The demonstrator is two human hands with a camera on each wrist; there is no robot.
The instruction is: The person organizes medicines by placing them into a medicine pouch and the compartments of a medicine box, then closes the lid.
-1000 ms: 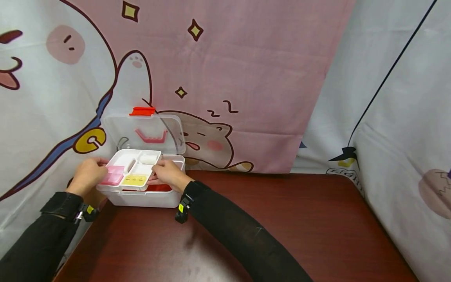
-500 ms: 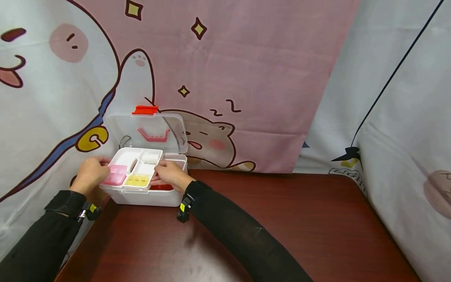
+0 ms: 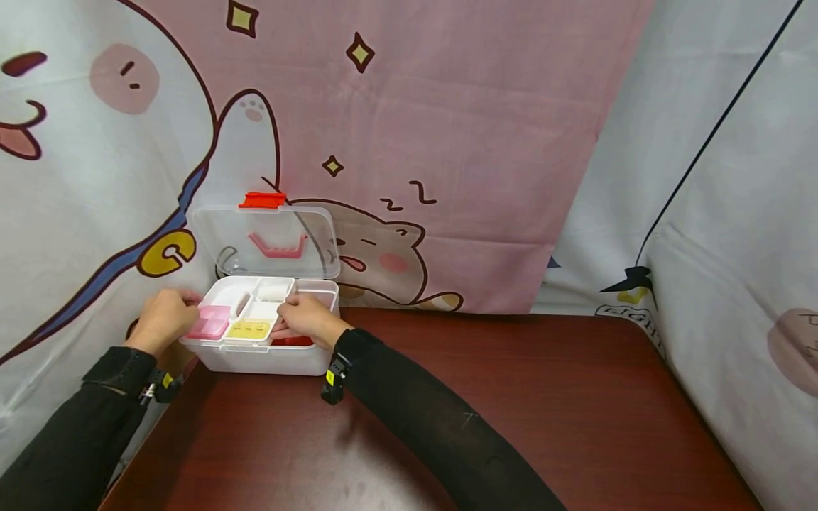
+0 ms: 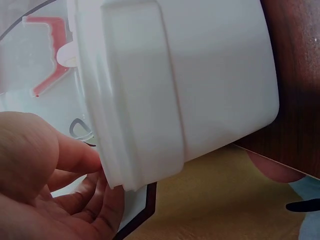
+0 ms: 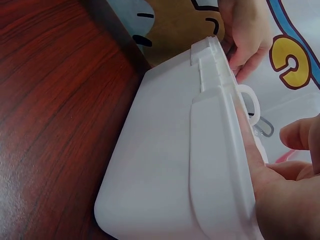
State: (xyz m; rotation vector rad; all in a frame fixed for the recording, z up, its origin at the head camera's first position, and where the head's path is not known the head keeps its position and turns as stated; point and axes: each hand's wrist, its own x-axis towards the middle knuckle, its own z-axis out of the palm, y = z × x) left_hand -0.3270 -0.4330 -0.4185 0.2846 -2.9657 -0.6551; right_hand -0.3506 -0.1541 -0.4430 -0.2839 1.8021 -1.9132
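Note:
A white compartment tray [image 3: 255, 310] with a pink-lidded section and a yellow section lies level in the top of the white storage box [image 3: 268, 360], covering its left and middle. My right hand [image 3: 308, 318] holds the tray's right edge, thumb above and fingers reaching down inside the box; the right wrist view shows the box wall [image 5: 150, 130] beside these fingers. My left hand [image 3: 167, 319] pinches at the tray's left edge by the box rim. In the left wrist view the left fingertips [image 4: 102, 200] sit at the rim's corner; their exact contact is partly hidden.
The box's clear lid [image 3: 268, 245], with a pink handle and an orange-red latch, stands raised behind it. Something red [image 3: 294, 341] shows inside the box at the right. The box stands at the left end of the brown table [image 3: 511, 404], before a printed cloth [image 3: 447, 142].
The tray's raised far side has come down, so the tray now lies flatter in the box. Both hands stay at its sides and lower slightly with it. The box has not moved.

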